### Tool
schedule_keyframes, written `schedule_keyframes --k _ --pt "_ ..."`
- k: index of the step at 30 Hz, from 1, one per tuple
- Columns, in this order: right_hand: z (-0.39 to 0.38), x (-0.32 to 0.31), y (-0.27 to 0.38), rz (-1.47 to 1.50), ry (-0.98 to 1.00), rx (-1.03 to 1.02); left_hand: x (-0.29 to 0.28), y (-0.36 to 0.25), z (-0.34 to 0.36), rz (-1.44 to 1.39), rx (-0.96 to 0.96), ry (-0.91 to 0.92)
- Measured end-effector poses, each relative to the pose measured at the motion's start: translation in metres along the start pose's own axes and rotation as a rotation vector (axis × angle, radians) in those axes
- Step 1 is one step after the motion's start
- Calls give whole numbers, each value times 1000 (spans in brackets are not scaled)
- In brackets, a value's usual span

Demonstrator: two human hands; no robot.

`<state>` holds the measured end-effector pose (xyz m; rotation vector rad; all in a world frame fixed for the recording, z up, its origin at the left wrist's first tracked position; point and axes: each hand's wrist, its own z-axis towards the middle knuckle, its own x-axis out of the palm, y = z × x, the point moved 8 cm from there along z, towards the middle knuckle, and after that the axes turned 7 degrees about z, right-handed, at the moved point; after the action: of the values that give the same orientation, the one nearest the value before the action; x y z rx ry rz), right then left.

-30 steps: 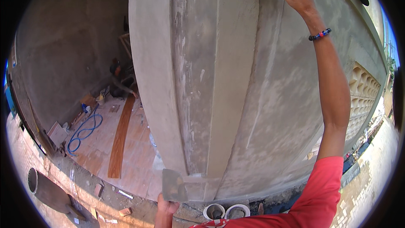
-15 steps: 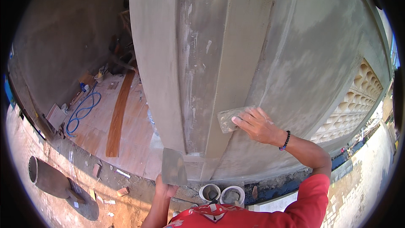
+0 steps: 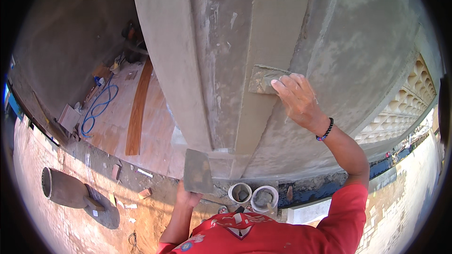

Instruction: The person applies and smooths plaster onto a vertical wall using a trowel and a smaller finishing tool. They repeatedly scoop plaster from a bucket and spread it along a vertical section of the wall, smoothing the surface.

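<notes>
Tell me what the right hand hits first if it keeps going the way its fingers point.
The right hand already presses a float on the plastered column; its fingers point up-left, so further along lies more wet plaster, probably.

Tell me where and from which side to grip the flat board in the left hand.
Grip the board at its lower edge, coming from below. It stands nearly upright with its broad face toward the camera, and the left hand already holds it there from underneath. Its grey face looks smeared with mortar, so probably keep fingers off it.
</notes>
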<state>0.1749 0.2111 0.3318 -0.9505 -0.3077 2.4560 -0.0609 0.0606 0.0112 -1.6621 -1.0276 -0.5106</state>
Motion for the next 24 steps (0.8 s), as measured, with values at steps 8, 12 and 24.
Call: schedule_keyframes --k 8,12,24 --pt "-94 63 63 461 359 197 -6 -11 -10 41 30 -25" --pt "-34 -14 12 514 27 388 -4 -10 -18 -7 22 37" --pt "-118 50 8 2034 -697 1212 -7 -4 -20 -50 32 90"
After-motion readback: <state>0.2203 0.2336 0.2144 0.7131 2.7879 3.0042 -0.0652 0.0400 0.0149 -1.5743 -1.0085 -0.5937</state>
